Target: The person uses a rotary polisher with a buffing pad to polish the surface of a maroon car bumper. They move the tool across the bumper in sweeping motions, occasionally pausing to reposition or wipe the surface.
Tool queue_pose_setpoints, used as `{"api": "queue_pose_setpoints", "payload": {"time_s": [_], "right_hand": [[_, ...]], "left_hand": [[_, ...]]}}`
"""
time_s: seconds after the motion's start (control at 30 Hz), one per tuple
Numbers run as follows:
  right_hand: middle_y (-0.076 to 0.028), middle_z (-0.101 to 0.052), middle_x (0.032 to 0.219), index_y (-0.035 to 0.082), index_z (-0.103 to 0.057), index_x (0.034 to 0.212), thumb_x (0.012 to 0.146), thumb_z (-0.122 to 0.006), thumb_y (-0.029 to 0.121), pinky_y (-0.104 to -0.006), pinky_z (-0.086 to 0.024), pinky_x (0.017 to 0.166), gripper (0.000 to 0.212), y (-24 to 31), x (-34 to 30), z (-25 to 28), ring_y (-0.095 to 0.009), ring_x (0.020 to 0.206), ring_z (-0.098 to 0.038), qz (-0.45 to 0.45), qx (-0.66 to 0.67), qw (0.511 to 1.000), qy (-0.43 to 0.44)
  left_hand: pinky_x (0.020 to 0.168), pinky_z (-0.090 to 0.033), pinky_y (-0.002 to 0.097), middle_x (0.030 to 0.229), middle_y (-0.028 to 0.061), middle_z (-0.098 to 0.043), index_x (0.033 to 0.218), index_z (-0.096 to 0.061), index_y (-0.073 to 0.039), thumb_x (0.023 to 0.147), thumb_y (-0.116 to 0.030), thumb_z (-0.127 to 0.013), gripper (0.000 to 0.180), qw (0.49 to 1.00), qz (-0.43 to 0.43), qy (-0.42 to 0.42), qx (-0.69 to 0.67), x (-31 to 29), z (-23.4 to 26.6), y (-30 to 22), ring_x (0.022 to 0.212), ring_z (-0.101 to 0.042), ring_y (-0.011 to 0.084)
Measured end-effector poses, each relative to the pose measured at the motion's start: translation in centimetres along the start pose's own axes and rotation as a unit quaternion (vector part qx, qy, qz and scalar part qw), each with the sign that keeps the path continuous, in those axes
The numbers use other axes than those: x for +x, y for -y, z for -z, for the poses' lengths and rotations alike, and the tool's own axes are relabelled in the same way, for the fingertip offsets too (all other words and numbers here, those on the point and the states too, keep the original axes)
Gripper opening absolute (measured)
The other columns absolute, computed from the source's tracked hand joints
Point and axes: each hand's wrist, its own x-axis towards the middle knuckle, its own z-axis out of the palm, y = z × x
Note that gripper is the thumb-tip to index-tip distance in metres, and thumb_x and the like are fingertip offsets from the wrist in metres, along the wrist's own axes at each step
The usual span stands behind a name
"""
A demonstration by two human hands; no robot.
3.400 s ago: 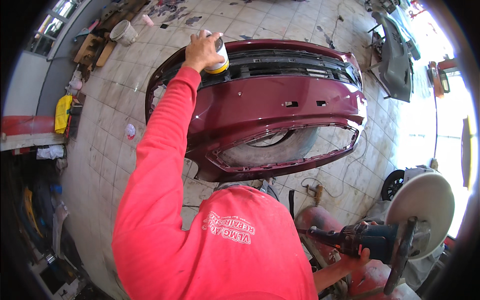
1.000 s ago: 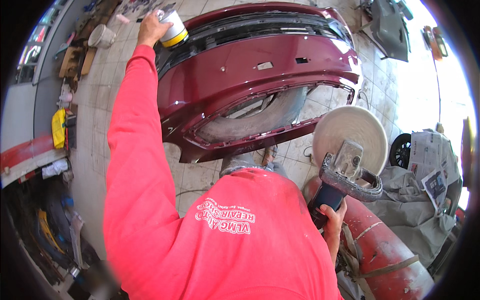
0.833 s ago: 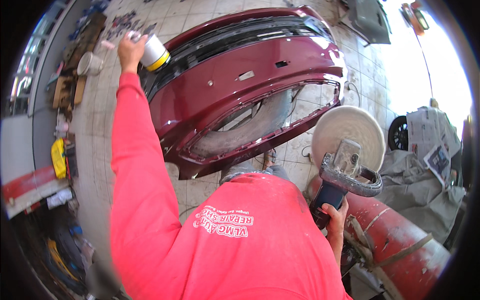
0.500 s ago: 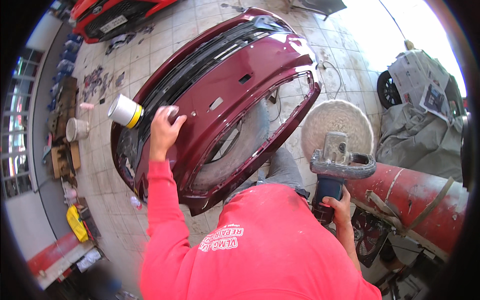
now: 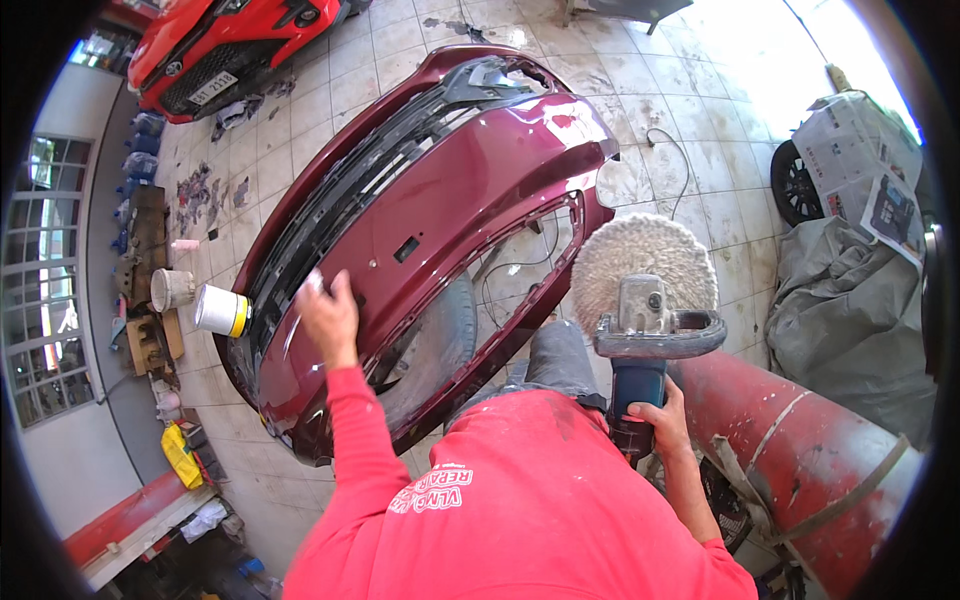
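A maroon car bumper lies across a tyre in front of me. Over its left part is my left hand, smeared by motion, with fingers curled around something small and pale that I cannot make out. Whether the hand touches the paint is unclear. On the right, my right hand grips the body of a power polisher. The polisher's round, fluffy pad points away from me, beside the bumper's right end. A white can with a yellow band stands at the bumper's left edge.
A red car is parked at the far left. To the right lie a large red cylinder and a grey cover, near a wheel. A white bucket stands left of the can. A cable runs over the tiles.
My left hand has moved toward me over the bumper. The polisher stays in my right hand. The view has shifted, so the bumper's far edge and the red car appear lower.
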Motion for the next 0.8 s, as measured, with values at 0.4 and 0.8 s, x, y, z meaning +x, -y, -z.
{"api": "queue_pose_setpoints", "payload": {"time_s": [0.4, 0.8], "right_hand": [[-0.012, -0.072, 0.111, -0.005, -0.061, 0.132, 0.071, -0.084, 0.014, -0.0352, -0.06, 0.087, 0.068, 3.5, 3.5, 7.9, -0.021, 0.094, -0.072, -0.01, 0.05, 0.998, -0.039], [-0.014, -0.07, 0.107, 0.001, -0.058, 0.128, 0.084, -0.077, 0.021, -0.0413, -0.063, 0.079, 0.052, 4.7, 6.3, 7.9, -0.028, 0.092, -0.073, -0.022, 0.122, 0.992, 0.003]], "left_hand": [[0.106, -0.048, 0.045, 0.12, 0.0153, -0.068, 0.122, -0.068, -0.001, 0.093, -0.046, -0.077, 0.053, 0.928, -0.293, 0.216, -0.073, 8.0, -19.6, -36.8, 0.117, -0.062, 0.0318], [0.116, -0.045, 0.0483, 0.134, 0.0161, -0.065, 0.134, -0.066, -0.001, 0.093, -0.034, -0.076, 0.053, 0.986, -0.143, 0.088, -0.003, -9.6, 6.7, -7.4, 0.131, -0.058, 0.0351]]}}
